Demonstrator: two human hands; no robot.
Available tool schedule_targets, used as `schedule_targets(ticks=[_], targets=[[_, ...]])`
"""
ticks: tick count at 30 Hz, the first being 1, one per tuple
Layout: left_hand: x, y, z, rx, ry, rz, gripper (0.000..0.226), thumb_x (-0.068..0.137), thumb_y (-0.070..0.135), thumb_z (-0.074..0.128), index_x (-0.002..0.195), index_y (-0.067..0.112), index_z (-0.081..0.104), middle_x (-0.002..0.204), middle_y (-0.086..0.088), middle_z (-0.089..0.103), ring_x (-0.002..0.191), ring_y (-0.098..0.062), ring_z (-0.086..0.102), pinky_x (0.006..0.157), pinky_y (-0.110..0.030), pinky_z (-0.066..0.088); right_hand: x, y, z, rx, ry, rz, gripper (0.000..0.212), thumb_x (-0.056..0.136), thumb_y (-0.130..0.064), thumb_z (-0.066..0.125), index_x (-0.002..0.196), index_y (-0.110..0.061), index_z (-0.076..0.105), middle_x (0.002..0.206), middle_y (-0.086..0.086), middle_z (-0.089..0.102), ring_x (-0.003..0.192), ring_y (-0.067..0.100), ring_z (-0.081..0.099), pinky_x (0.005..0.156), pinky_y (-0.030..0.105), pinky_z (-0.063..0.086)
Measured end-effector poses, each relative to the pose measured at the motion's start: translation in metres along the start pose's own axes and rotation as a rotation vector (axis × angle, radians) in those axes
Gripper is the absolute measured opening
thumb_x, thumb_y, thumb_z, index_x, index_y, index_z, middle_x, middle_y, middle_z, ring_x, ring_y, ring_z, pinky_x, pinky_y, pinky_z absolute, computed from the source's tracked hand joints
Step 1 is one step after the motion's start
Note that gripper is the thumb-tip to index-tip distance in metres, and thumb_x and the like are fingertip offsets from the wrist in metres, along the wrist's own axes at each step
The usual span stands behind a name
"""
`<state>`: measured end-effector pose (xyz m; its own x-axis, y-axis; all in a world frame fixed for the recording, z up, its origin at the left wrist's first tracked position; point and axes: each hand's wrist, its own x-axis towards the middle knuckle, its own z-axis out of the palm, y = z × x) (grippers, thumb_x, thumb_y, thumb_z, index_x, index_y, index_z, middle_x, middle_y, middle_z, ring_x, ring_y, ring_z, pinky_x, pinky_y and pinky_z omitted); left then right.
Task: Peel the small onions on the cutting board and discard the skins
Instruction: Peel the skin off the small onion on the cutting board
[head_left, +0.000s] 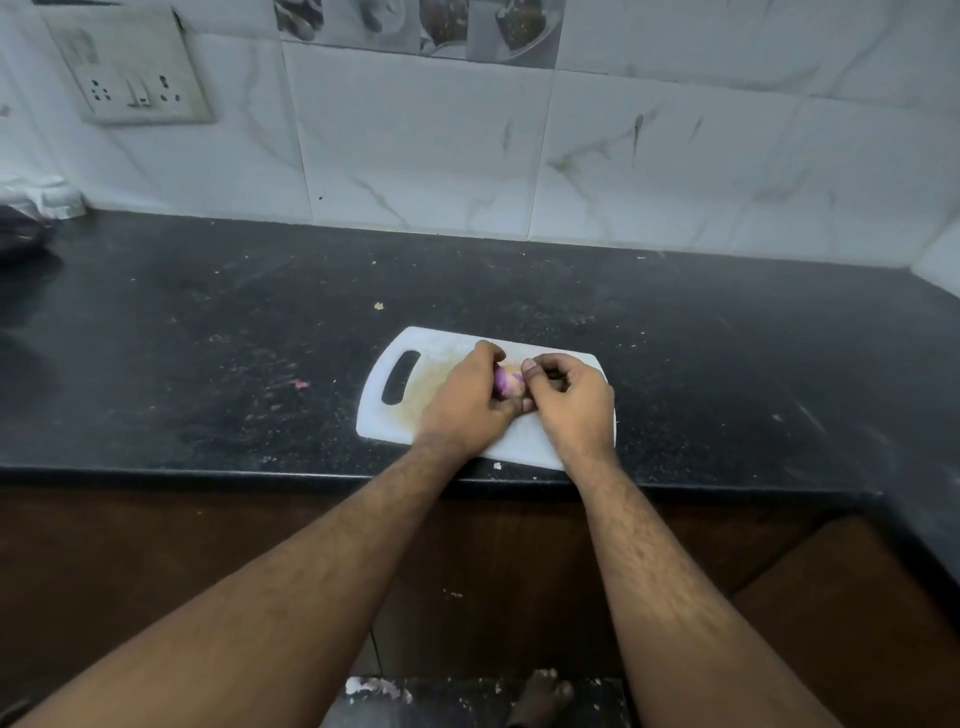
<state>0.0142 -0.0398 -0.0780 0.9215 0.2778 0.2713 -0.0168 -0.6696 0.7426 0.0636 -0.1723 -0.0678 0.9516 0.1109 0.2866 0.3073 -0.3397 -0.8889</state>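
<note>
Over the white cutting board on the black desk, the left hand has its grip clamped round a small purple onion; the right hand pinches its skin

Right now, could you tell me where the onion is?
The onion is held between both hands, left hand and right hand, above the board.

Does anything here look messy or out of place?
A little. A pink scrap of onion skin lies on the black stone counter, left of the white plastic cutting board, among pale crumbs. Both hands hold the small purple onion over the board.
</note>
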Motion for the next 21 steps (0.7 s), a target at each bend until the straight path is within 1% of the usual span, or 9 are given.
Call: schedule_targets(ticks=[2,4,6,9,13,16,17,19,21], targets=[[0.001,-0.005,0.0,-0.038,0.035,-0.002,0.055,0.079,0.037,0.085,0.121,0.022,0.052,0.107,0.003,0.065,0.097,-0.015,0.062,0.087,-0.035,0.054,0.0,0.001,0.0,-0.022,-0.012,-0.004,0.012,0.094,-0.029,0.072,0.097,-0.019,0.078,0.079,-0.01,0.076,0.072,0.001,0.071,0.063,0.006,0.048],[0.002,-0.008,-0.002,-0.061,0.069,0.008,0.051,0.077,0.03,0.087,0.118,0.023,0.057,0.107,0.002,0.065,0.101,-0.015,0.06,0.089,-0.033,0.052,-0.001,0.002,0.001,-0.034,-0.008,-0.022,0.013,0.095,-0.028,0.071,0.098,-0.018,0.078,0.08,-0.011,0.076,0.075,0.001,0.071,0.063,0.004,0.046],[0.001,-0.008,-0.003,-0.09,0.082,0.035,0.048,0.08,0.022,0.085,0.121,0.02,0.06,0.108,0.003,0.068,0.101,-0.015,0.062,0.091,-0.033,0.053,-0.003,0.002,0.002,-0.031,-0.01,-0.046,0.011,0.096,-0.024,0.07,0.099,-0.017,0.077,0.082,-0.011,0.076,0.077,0.001,0.071,0.066,0.005,0.048],[-0.002,-0.006,-0.004,-0.117,0.06,0.065,0.046,0.086,0.018,0.079,0.128,0.02,0.061,0.112,0.003,0.071,0.102,-0.013,0.066,0.096,-0.033,0.054,-0.004,0.001,0.002,-0.035,-0.015,-0.088,0.01,0.095,-0.019,0.07,0.103,-0.018,0.076,0.089,-0.012,0.075,0.082,-0.001,0.07,0.072,0.008,0.05],[0.0,-0.004,-0.004,-0.047,0.022,0.083,0.052,0.091,0.018,0.072,0.141,0.018,0.058,0.125,-0.004,0.07,0.111,-0.019,0.066,0.103,-0.036,0.052,-0.006,0.0,0.002,-0.073,0.013,-0.129,0.007,0.094,-0.018,0.07,0.097,-0.019,0.077,0.087,-0.012,0.075,0.081,0.002,0.07,0.07,0.007,0.049],[0.0,-0.006,-0.003,0.035,0.014,0.105,0.053,0.092,0.018,0.068,0.142,0.019,0.055,0.123,-0.007,0.07,0.113,-0.023,0.064,0.102,-0.042,0.051,-0.009,-0.001,0.003,-0.116,0.028,-0.153,0.008,0.094,-0.014,0.069,0.094,-0.017,0.076,0.083,-0.011,0.074,0.079,0.005,0.069,0.068,0.004,0.046],[0.0,-0.007,-0.002,0.051,0.007,0.105,0.053,0.091,0.018,0.067,0.142,0.021,0.054,0.121,-0.007,0.069,0.112,-0.023,0.063,0.101,-0.043,0.051,-0.01,-0.001,0.003,-0.126,0.033,-0.159,0.009,0.094,-0.013,0.067,0.092,-0.017,0.075,0.082,-0.01,0.073,0.078,0.005,0.068,0.068,0.006,0.046],[0.0,-0.007,-0.002,0.068,-0.006,0.102,0.053,0.091,0.019,0.065,0.142,0.022,0.052,0.121,-0.008,0.067,0.113,-0.024,0.062,0.1,-0.045,0.051,-0.012,-0.002,0.004,-0.167,0.039,-0.174,0.009,0.095,-0.012,0.065,0.09,-0.017,0.071,0.081,-0.008,0.071,0.077,0.009,0.066,0.068,0.015,0.047],[0.0,-0.007,-0.002,0.066,-0.019,0.101,0.053,0.09,0.021,0.064,0.141,0.022,0.051,0.121,-0.008,0.066,0.113,-0.024,0.061,0.1,-0.046,0.05,-0.012,-0.003,0.004,-0.217,0.031,-0.168,0.009,0.096,-0.012,0.062,0.09,-0.018,0.066,0.083,-0.007,0.07,0.078,0.012,0.064,0.066,0.021,0.044]])
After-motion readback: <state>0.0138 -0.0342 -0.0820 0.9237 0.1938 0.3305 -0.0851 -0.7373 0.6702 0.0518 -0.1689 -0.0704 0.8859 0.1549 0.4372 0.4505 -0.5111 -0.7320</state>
